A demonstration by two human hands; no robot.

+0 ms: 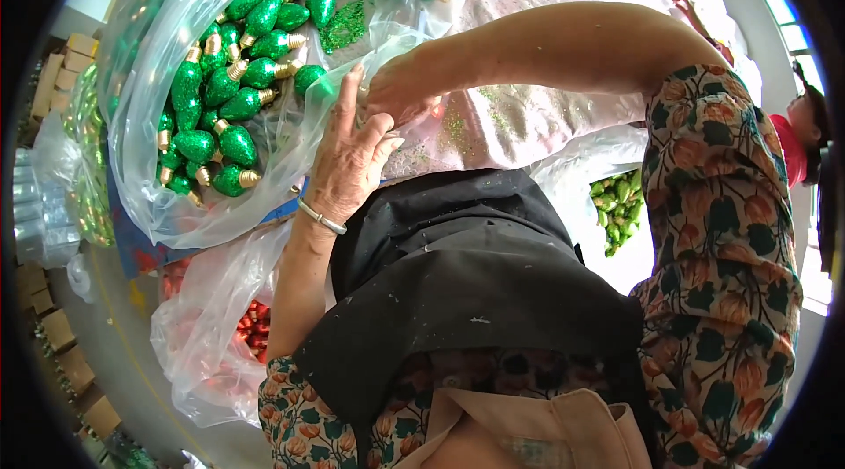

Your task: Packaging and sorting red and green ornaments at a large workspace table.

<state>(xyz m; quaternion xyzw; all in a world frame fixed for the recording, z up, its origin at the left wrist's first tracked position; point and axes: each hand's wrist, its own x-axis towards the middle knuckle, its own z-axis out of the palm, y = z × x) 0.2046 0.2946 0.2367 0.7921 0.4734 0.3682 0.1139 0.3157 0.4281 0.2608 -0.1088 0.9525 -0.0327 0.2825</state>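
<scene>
Both hands are meeting at the clear bag (176, 196) of green bulbs (220, 86), the left hand (348, 157) spread, the right hand (400, 91) pinching plastic (best gripped firmly so nothing spills onto the table (528, 117)).

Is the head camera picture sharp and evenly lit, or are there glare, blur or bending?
Head view: strong fisheye bending and a black rim; window light washes out the upper right; the clear plastic bag shows pale glare; the green glitter bulbs look sharp, as do the left hand and the right hand.
</scene>
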